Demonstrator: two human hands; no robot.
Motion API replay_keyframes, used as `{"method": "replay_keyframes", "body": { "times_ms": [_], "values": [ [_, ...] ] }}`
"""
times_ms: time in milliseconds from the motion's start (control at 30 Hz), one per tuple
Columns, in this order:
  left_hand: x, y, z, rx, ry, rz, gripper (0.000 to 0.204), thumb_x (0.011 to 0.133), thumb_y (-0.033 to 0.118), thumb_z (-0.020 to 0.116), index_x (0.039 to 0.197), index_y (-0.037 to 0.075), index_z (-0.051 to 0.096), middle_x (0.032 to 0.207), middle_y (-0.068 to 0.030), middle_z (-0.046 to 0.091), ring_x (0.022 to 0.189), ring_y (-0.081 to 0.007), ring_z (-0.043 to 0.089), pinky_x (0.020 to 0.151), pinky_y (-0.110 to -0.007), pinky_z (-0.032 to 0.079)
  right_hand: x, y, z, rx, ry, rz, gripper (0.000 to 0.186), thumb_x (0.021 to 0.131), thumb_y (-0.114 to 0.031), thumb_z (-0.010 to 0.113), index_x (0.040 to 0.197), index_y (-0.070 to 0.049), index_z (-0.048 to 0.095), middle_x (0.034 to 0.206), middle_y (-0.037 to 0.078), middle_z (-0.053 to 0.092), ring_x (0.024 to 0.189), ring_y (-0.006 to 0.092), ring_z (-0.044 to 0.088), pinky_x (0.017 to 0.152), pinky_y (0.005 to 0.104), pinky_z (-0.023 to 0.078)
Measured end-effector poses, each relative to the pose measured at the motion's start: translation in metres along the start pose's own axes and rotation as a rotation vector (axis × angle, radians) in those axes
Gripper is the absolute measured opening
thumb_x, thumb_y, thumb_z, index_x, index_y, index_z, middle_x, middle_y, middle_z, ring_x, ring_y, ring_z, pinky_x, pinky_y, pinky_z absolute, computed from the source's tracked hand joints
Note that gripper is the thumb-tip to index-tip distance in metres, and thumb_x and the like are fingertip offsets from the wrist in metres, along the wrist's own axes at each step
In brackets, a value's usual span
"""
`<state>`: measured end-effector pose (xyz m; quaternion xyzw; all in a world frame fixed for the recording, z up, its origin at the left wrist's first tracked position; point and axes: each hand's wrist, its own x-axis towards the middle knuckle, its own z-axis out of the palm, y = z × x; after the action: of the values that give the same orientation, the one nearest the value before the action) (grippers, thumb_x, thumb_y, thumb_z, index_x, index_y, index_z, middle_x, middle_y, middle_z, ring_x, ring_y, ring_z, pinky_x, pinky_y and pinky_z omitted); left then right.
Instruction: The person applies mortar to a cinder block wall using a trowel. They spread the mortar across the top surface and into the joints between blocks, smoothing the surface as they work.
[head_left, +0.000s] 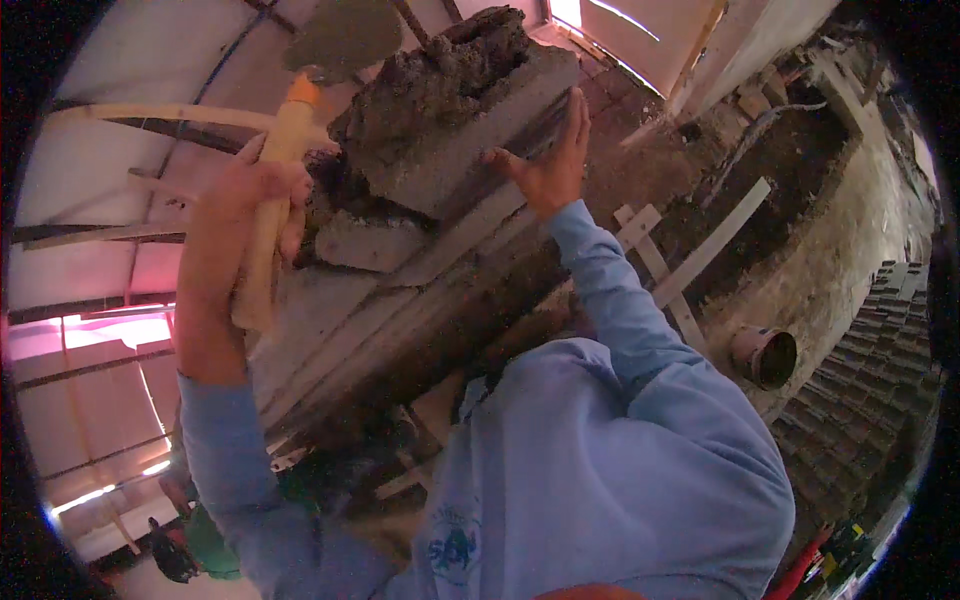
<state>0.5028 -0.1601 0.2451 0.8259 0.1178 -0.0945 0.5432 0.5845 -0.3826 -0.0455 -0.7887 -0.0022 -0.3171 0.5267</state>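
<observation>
My left hand [250,195], at the left, is wrapped round the pale yellow handle of a trowel [345,38]. An orange collar joins the handle to its rounded grey blade, which points up and away from me. Just right of the trowel, a rough, dark mass of wet-looking mortar [430,110] sits on a long grey masonry ledge [450,235] that runs diagonally. My right hand [555,160] has its thumb and fingers spread and is against or very near the ledge's smooth edge. Nothing is held in it.
Crossed wooden slats [712,243] lie right of my right forearm. Beyond them stands a bucket [765,356] beside a pale wall [835,290]. Rows of dark tiles [870,370] are at the far right. Wooden beams [170,115] and pale panels fill the left.
</observation>
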Motion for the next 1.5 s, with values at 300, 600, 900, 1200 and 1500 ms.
{"method": "replay_keyframes", "body": {
  "times_ms": [300, 600, 900, 1200, 1500],
  "values": [
    [-0.002, 0.0, 0.009, 0.144, -0.11, 0.067, 0.034, 0.084, 0.021, 0.063, 0.113, 0.004, 0.056, 0.074, -0.0004, 0.054, 0.048, -0.0095, 0.053, 0.044, -0.023, 0.041, 0.001, -0.001, 0.0, -0.017, 0.004, -0.001, 0.135, 0.052, -0.052, 0.093, 0.151, -0.001, 0.017, 0.153, 0.024, 0.024, 0.142, 0.0399, 0.025, 0.116, 0.0478, 0.028],
    [-0.001, -0.008, 0.003, -0.082, -0.037, 0.073, 0.033, 0.085, 0.02, 0.062, 0.113, 0.005, 0.056, 0.074, -0.0006, 0.054, 0.047, -0.0099, 0.052, 0.043, -0.023, 0.041, 0.0, -0.002, -0.005, 0.016, 0.029, -0.042, 0.134, 0.052, -0.051, 0.093, 0.15, 0.0, 0.019, 0.153, 0.024, 0.024, 0.142, 0.0391, 0.026, 0.116, 0.0475, 0.028],
    [-0.006, -0.001, 0.012, 0.156, -0.052, 0.04, 0.031, 0.084, 0.022, 0.064, 0.109, 0.005, 0.057, 0.072, 0.0001, 0.053, 0.047, -0.0097, 0.051, 0.04, -0.025, 0.04, 0.001, 0.0, -0.001, 0.005, 0.015, -0.004, 0.133, 0.052, -0.051, 0.093, 0.151, -0.001, 0.019, 0.153, 0.023, 0.024, 0.142, 0.039, 0.026, 0.116, 0.0473, 0.028],
    [0.025, -0.001, -0.012, 0.466, 0.073, 0.166, 0.048, 0.086, 0.024, 0.064, 0.128, 0.003, 0.054, 0.089, -0.0056, 0.06, 0.07, -0.0136, 0.06, 0.054, -0.027, 0.048, 0.013, 0.004, -0.01, -0.051, 0.009, 0.016, 0.134, 0.051, -0.05, 0.094, 0.15, 0.0, 0.018, 0.151, 0.024, 0.025, 0.14, 0.0404, 0.029, 0.115, 0.0472, 0.031],
    [0.2, -0.027, -0.111, 1.117, 0.127, 0.79, 0.057, 0.082, 0.024, 0.066, 0.133, 0.004, 0.05, 0.098, -0.0175, 0.064, 0.081, -0.0289, 0.063, 0.073, -0.041, 0.05, 0.01, -0.012, -0.009, -0.08, -0.02, 0.078, 0.133, 0.05, -0.048, 0.094, 0.15, 0.0, 0.019, 0.151, 0.025, 0.028, 0.141, 0.0419, 0.028, 0.116, 0.0481, 0.03]
  ]
}}
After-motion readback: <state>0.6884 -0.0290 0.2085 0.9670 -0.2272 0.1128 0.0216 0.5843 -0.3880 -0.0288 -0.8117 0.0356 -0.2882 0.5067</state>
